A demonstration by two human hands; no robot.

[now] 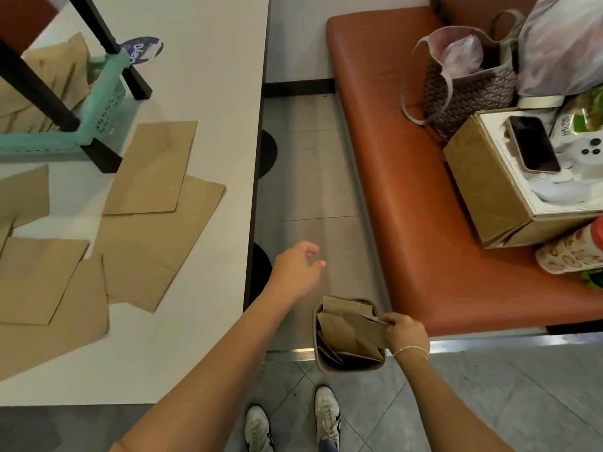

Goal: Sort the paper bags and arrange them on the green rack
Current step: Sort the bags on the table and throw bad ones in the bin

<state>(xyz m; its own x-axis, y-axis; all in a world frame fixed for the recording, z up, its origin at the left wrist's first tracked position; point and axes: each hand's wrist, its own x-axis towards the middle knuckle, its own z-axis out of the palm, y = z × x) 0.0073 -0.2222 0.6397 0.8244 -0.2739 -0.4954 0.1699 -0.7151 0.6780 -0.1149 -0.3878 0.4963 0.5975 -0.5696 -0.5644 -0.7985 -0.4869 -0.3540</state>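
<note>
Head view: right hand (406, 334) pinches a folded brown paper bag (354, 334) standing in a small grey bin (350, 367) on the floor. Left hand (298, 269) hangs over the floor, grip apart, fingers loosely curled. Flat brown paper bags (150, 171) lie on the white table (212, 76) beside the green plastic rack (98, 109).

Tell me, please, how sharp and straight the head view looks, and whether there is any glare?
Head view: wide-angle bending curves the white table edge and bench; left hand slightly soft; glare streaks the metal floor strip.
</note>
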